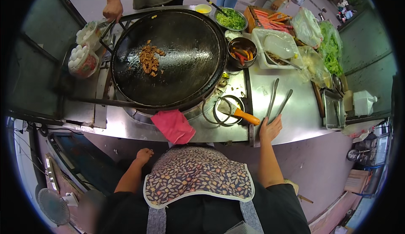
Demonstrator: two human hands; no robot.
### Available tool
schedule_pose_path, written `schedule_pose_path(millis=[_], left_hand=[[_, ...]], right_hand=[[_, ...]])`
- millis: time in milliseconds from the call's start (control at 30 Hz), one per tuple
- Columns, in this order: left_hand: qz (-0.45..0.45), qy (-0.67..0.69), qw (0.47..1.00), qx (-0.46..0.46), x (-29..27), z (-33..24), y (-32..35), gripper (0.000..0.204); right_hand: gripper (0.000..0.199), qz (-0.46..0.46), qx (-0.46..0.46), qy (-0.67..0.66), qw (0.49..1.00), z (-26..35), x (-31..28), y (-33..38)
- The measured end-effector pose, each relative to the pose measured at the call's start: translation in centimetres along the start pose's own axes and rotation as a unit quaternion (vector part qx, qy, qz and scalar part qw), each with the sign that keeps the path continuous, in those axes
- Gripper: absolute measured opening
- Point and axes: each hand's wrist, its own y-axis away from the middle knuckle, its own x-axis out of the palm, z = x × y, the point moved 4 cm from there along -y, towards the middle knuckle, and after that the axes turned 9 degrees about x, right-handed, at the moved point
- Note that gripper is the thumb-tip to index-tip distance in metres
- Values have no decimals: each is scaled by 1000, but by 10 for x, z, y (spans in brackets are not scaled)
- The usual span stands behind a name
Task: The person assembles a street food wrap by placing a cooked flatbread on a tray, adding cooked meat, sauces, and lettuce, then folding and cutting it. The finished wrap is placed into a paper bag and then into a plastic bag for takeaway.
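Note:
My right hand [271, 129] is closed round the near end of a pair of metal tongs [272, 99], whose two arms spread apart over the steel counter. Below the counter's front edge, my left hand [144, 155] hangs beside my flowered apron with its fingers curled; nothing shows in it. A large round black griddle [181, 61] fills the left half of the counter, with a small heap of browned meat pieces [149, 60] on it. Just left of my right hand, a scraper with an orange handle [247, 116] lies across a small metal bowl [222, 115].
A pink cloth [173, 126] drapes at the griddle's near edge. Right of the griddle stand a sauce pot [242, 52], a bowl of chopped greens [231, 19], a white tub [278, 48] and sausages [270, 19]. Eggs [78, 56] sit at left. A person's hand [112, 11] is by the griddle's frame.

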Motion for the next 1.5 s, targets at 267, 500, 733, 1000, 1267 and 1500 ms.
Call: schedule_pose_path(millis=[267, 500, 733, 1000, 1267, 1500], left_hand=[[-195, 144, 969, -38, 0, 3, -20, 30], [-388, 36, 918, 73, 48, 42, -80, 33], [-356, 54, 932, 46, 28, -30, -98, 32], [-334, 48, 939, 62, -5, -54, -93, 31], [-321, 29, 944, 75, 0, -63, -87, 30], [-298, 10, 950, 92, 1, -74, -89, 29]], right_hand=[[83, 40, -30, 25, 998, -3, 0, -14], [80, 58, -74, -4, 996, -3, -6, -29], [79, 70, -80, 18, 994, -4, -16, -25], [75, 54, -92, 13, 994, 2, -19, -26], [74, 58, -102, 4, 993, 4, -17, -29], [71, 67, -77, 25, 994, -2, -14, -27]])
